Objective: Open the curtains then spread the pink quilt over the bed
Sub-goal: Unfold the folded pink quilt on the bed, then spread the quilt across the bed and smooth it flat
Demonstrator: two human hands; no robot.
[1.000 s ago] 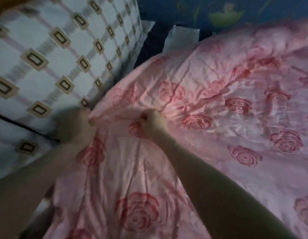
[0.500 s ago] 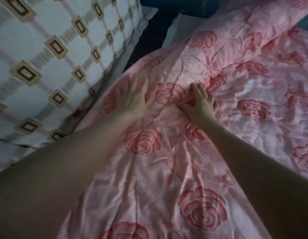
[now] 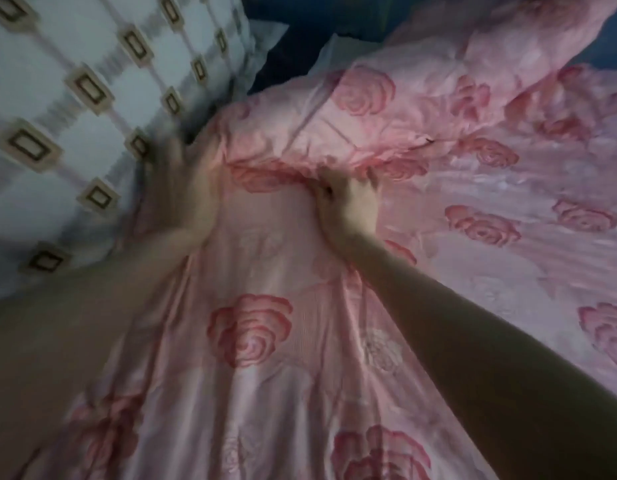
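Plainly, the pink quilt (image 3: 262, 344) is a soft, limp thing. It lies across the bed in long creases, its satiny rose-printed face catching the light, and that sheen suggests it will slide easily under a flat palm. It looks padded but light, so it should be more awkward than heavy. Pulled from one point it would likely only bunch, so it seems best taken at an edge with the hands well apart.

Near its far end a thick fold (image 3: 321, 143) is doubled back on itself, and this rumpled hem is the natural place to take hold. The right hand (image 3: 350, 202) is there now, its fingers curled into the underside of the fold and gripping the cloth. The left hand (image 3: 182, 199) sits at the quilt's left border, touching or just over the fabric, but it is too blurred to tell whether it grasps anything.

Just beside that border lies a pale pillow (image 3: 75, 116) patterned with small squares. Beyond the fold, dark blue bedding (image 3: 300, 39) shows.
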